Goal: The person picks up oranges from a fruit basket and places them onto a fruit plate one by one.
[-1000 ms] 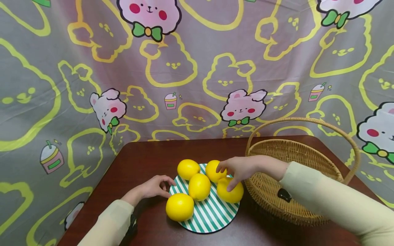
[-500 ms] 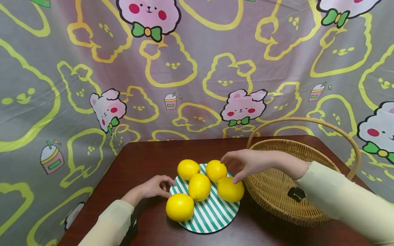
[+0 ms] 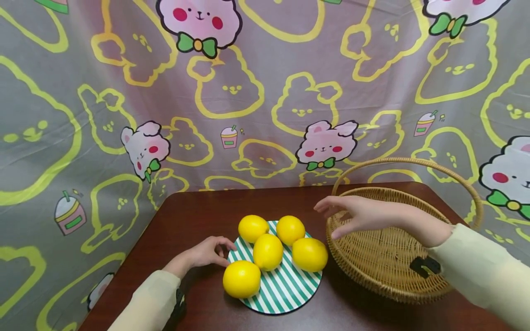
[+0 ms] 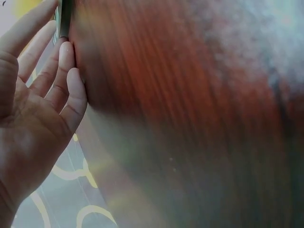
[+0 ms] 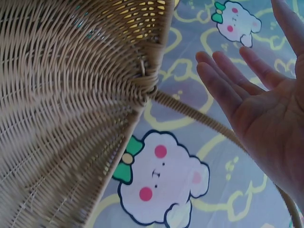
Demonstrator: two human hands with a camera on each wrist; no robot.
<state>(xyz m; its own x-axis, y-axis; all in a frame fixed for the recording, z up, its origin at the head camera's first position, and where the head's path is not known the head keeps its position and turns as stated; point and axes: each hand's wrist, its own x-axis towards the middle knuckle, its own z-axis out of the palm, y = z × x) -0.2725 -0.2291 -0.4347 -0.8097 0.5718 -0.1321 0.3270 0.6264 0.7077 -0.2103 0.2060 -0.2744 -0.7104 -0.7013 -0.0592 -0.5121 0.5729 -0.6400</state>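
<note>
Several yellow lemons lie on a round plate [image 3: 283,294] with green and white stripes. One lemon [image 3: 242,279] sits at the plate's near left, another lemon [image 3: 309,254] at its right edge. At the plate's left rim rests my left hand [image 3: 205,252]; its loosely bent fingertips meet the plate edge in the left wrist view, with the palm [image 4: 31,126] showing. My right hand [image 3: 366,214] hovers empty over the left rim of a wicker basket [image 3: 389,250], fingers spread and relaxed. In the right wrist view, that hand [image 5: 266,104] is apart from the basket weave [image 5: 71,95].
The basket's tall arched handle [image 3: 407,161] rises to the right of the plate. Everything stands on a dark red-brown wooden table [image 3: 198,209]. A grey curtain [image 3: 265,105] with cartoon rabbits hangs behind and at both sides.
My right hand has let go of the lemon at the plate's right edge and moved up and right, over the basket's rim. The left hand has stayed at the plate.
</note>
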